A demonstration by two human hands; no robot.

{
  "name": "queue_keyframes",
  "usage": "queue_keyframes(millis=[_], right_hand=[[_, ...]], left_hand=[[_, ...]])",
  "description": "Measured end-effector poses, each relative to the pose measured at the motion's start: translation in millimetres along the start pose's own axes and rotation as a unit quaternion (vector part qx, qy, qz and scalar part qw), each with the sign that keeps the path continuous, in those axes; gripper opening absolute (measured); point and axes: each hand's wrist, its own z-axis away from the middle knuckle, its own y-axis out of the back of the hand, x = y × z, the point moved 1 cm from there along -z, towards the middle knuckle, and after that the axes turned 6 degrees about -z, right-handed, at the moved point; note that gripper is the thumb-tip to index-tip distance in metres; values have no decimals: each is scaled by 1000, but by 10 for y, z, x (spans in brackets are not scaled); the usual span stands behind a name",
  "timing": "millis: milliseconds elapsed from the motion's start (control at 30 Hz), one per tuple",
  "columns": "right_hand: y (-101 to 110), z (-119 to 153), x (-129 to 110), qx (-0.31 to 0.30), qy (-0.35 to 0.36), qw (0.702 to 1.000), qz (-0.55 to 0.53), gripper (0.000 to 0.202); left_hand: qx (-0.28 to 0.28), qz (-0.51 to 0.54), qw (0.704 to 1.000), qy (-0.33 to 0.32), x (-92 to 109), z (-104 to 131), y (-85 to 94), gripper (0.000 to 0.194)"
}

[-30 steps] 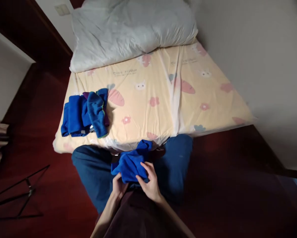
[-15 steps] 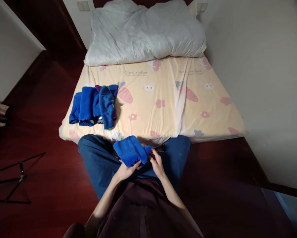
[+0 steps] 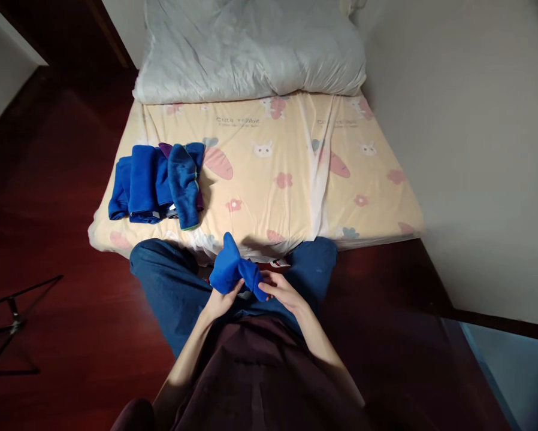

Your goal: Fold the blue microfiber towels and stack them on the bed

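Observation:
A bright blue soft cloth point(image 3: 226, 267) is held over my lap between both hands, bunched and bent, with one corner sticking up. My left hand point(image 3: 221, 301) grips its lower left part, thumb on top. At the cloth's right end, my right hand point(image 3: 281, 290) pinches the folded edge between thumb and fingers. Some fingertips are hidden behind the fabric. Up and to the left, folded blue cloths point(image 3: 143, 182) lie in a row on the bed. A darker blue cloth with green edging point(image 3: 183, 185) rests over a purple one there.
The bed point(image 3: 260, 179) has a yellow rabbit-print sheet, and a thick pale quilt point(image 3: 251, 54) lies folded at its far end. A wall point(image 3: 458, 149) rises on the right. Thin black stand legs point(image 3: 15, 323) stand on the dark red floor point(image 3: 93, 311) at left.
The cloth in my hands has gone from spread fairly flat to bunched, one corner now upright. My right hand has turned and shifted onto its right end. The view has tilted down slightly.

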Motion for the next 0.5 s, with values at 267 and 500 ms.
queue_keyframes(millis=[267, 500], right_hand=[[37, -160, -492, 191, 263, 944, -62, 28], [-129, -128, -1207, 49, 373, 911, 170, 20]], left_hand=[[52, -41, 997, 31, -122, -32, 47, 75], [-214, -250, 943, -47, 229, 60, 633, 44]])
